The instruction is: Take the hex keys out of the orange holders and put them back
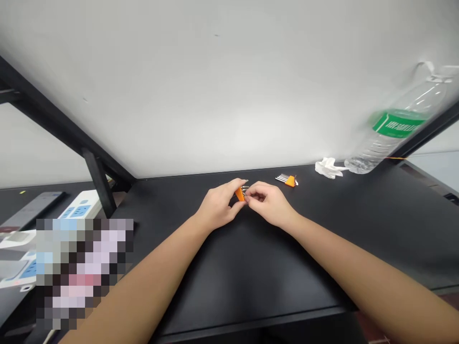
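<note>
My left hand grips a small orange holder between thumb and fingers, near the middle of the black table. Thin metal pieces stick out of its right side. There my right hand is closed, thumb and fingertips pinched at these metal pieces; exactly what it grips is too small to tell. Behind and to the right of my right hand lies a second orange holder with several thin silver rods pointing left.
On the black table, a crumpled white tissue and a large clear bottle with a green label stand at the back right. White power strips and a blurred-out patch are at the left, beside a black metal frame. A pale wall rises behind.
</note>
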### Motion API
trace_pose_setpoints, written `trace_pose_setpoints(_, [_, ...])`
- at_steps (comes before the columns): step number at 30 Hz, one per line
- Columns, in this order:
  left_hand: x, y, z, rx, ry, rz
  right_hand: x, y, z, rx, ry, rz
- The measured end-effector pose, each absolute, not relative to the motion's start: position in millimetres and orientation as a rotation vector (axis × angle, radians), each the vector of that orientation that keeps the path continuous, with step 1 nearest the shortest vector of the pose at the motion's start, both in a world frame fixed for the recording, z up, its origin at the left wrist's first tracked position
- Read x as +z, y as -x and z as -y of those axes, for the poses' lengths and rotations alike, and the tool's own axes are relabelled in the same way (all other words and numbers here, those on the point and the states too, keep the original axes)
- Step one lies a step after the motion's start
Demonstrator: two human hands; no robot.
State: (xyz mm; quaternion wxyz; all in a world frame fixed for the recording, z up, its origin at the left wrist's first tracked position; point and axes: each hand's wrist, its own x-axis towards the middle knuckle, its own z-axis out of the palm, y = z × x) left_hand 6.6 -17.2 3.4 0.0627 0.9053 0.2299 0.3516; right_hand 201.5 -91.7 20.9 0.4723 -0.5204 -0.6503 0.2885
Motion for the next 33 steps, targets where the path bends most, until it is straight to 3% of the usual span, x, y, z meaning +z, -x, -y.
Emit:
trace_pose_setpoints(9, [6.1,-6.4,17.9,1.165,-2.684,-0.674,23.2,-198.7,90.1,1.386,1.077,1.088])
trace_pose_setpoints(15, [3.9,-7.0,17.3,1.197,-2.649,-0.682,18.4,-203.6,85.9,1.438,1.073,1.071])
trace_pose_setpoints(22, [3.4,-5.3,15.3,1.267,-2.571,-0.761,16.3,-210.1,85.3,0.792,1.456,1.535])
trace_pose_setpoints(25, [1.0,-2.3,8.1,1.34,-2.4,-0.819,12.2,-191.5,96.4,0.707,1.41,1.972])
trace_pose_setpoints(28, [-3.8,1.2,-4.2,1.425,-2.134,-0.857,7.9,-167.3,107.9,0.394,1.251,2.355])
trace_pose_setpoints(33, [-8.8,3.8,-16.2,1.472,-1.965,-0.902,7.7,-151.2,111.2,0.065,1.271,2.61])
